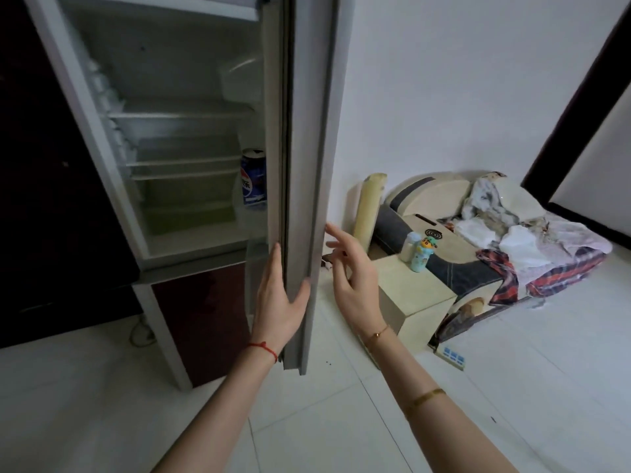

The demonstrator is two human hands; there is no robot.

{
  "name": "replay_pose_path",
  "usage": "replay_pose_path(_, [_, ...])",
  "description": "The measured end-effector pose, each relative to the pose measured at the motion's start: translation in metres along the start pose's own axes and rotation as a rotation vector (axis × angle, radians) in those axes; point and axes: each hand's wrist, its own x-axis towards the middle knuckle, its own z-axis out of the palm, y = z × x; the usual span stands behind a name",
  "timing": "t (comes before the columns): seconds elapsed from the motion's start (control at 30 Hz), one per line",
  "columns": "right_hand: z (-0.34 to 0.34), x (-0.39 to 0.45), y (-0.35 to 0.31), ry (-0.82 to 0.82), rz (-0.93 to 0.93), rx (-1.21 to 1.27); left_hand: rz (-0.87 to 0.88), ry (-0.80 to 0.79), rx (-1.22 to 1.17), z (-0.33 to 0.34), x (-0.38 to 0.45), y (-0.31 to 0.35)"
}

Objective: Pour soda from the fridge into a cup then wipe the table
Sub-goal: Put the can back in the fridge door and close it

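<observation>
The fridge (112, 165) stands open in front of me, its shelves bare. A blue soda can (253, 179) stands in the door rack, partly hidden behind the door's edge. My left hand (280, 295) holds the lower edge of the fridge door (307, 165), fingers on the inner side and thumb wrapped over the edge. My right hand (351, 278) hovers just right of the door with fingers spread and relaxed, touching nothing. No cup or cloth is in view.
A low cream cabinet (416, 295) stands right of the door, with two small bottles (418, 252) on it. Behind it lies a sofa (478, 233) piled with clothes. A power strip (452, 356) lies on the white tiled floor. Dark furniture is at the left.
</observation>
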Motion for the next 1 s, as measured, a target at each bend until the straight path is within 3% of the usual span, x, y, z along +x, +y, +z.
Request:
replay_pose_path(0.23, [0.055,0.01,-0.015,-0.191,-0.157,-0.083,-0.139,0.11,0.036,-0.049,0.008,-0.028])
replay_pose_path(0.53, [0.144,0.031,-0.034,-0.317,-0.299,-0.098,-0.131,0.221,0.095,-0.122,0.033,-0.073])
replay_pose_path(1.0, [0.308,0.102,-0.044,-0.274,-0.402,-0.208,-0.048,0.298,0.137,-0.235,0.124,-0.16])
